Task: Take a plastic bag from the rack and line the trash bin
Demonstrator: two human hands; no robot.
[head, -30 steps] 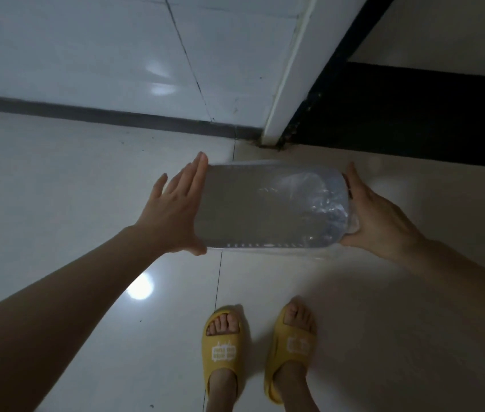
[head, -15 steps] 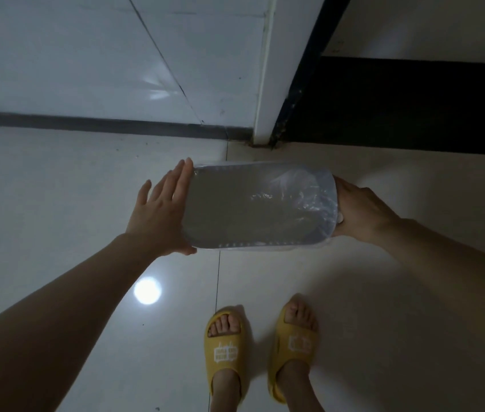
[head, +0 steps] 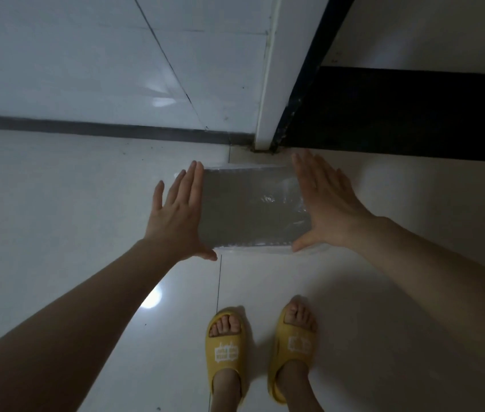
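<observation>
Two flat hands bracket the grey rectangular plastic trash bin (head: 247,209), which I see from straight above on the pale tiled floor (head: 57,203), in front of the white door-frame post (head: 268,84). The bin looks light and fairly stiff; I judge its short walls the place to hold. The thin clear plastic bag (head: 288,200) inside it, bunched toward the bin's right wall, should be limp, slippery and easily torn, so I would pinch its rim, not its body. My left hand (head: 180,217) lies spread against the bin's left side, my right hand (head: 324,209) spread over its right edge; neither grips anything. The bin's depth, the bag's edge under my right palm and any rack are hidden.
</observation>
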